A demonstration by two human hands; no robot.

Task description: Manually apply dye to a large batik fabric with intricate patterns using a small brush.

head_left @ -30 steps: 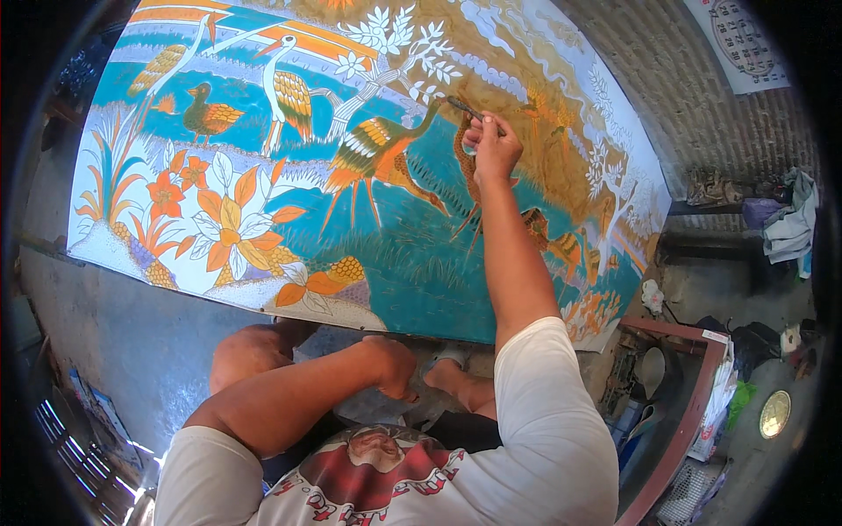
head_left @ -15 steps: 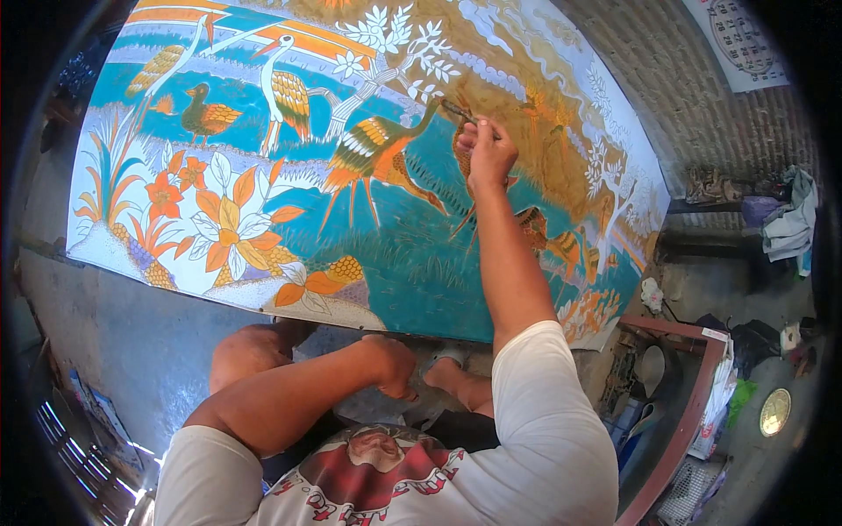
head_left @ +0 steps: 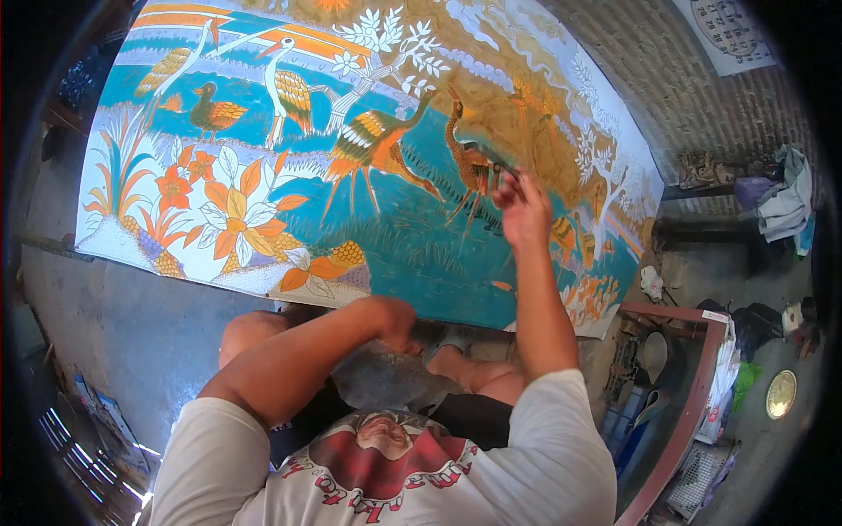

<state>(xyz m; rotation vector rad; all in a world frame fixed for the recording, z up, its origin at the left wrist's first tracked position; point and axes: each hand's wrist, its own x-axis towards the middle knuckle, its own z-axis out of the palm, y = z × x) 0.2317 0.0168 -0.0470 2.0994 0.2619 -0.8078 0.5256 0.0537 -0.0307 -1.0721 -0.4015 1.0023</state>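
A large painted cloth [head_left: 421, 263] spreads before me, with teal water, cranes, ducks, orange flowers and white trees. Over its right half, my right hand [head_left: 524, 206] is closed on a slim dark paintbrush [head_left: 497, 161]. The brush's head reaches the body of a brown crane [head_left: 467, 158] painted there; whether it touches the cloth I cannot tell. Below the cloth's near edge, my left hand [head_left: 390, 324] is curled with its back toward me and slightly blurred. Its fingers point down, and whatever they may hold is hidden.
A reddish-brown wooden frame [head_left: 702, 394] stands at my right, beside a dark round pan [head_left: 653, 353]. Grey cloths [head_left: 785, 197] hang against the corrugated wall [head_left: 614, 53]. A round gold-coloured lid or plate [head_left: 781, 394] lies on the floor at far right.
My right hand has moved down and to the right with the paintbrush, from a crane's upper neck area to the brown crane's body. My left hand has shifted slightly upward.
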